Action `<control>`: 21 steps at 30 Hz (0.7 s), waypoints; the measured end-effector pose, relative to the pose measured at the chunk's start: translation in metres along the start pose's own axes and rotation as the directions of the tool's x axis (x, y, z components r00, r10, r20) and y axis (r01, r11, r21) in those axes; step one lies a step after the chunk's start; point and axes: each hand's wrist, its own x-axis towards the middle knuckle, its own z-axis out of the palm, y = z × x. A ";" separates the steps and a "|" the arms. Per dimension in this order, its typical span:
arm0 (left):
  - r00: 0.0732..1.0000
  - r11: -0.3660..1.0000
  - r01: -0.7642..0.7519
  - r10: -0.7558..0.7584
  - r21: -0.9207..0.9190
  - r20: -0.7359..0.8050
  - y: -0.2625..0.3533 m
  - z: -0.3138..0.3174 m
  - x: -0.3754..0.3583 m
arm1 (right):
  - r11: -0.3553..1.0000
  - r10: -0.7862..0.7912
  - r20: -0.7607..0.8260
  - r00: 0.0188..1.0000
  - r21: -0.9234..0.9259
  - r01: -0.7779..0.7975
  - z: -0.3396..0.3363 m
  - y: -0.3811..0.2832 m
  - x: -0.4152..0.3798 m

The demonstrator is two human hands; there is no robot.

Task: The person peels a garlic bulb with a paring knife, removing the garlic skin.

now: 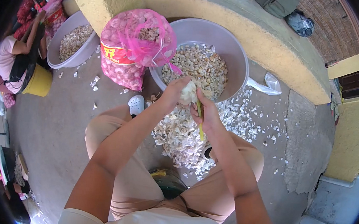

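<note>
My left hand [174,93] is closed around a whitish garlic bulb [187,93], held up over the near rim of a large grey basin [243,62]. My right hand [208,111] grips a small knife [201,121] by its yellow-green handle, the fingers right beside the bulb. Its blade is hidden or too small to make out. Separated garlic cloves [200,65] cover much of the basin's bottom. Against the basin's left side stands a pink mesh sack [121,71] full of garlic bulbs, its top gathered with loose pink netting.
Papery garlic skins [181,139] are heaped on the floor between my feet and scattered to the right. At the left, another person [17,53] sits on a yellow bucket [37,82] beside a second basin [92,48] of garlic. A curved low wall [253,31] runs behind my basin.
</note>
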 end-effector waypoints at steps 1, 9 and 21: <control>1.000 1.000 0.002 -0.003 -0.012 -0.015 0.001 0.001 0.000 | 0.999 0.019 0.040 0.999 0.038 -0.021 -0.005 0.002 0.001; 0.997 0.996 0.071 -0.071 -0.052 -0.002 0.010 0.000 -0.005 | 0.988 0.034 0.160 0.987 0.146 -0.058 -0.006 0.002 -0.002; 0.995 0.977 0.094 -0.097 0.192 0.005 0.013 0.006 -0.006 | 0.879 -0.224 -0.060 0.973 -0.443 0.175 -0.014 -0.006 0.006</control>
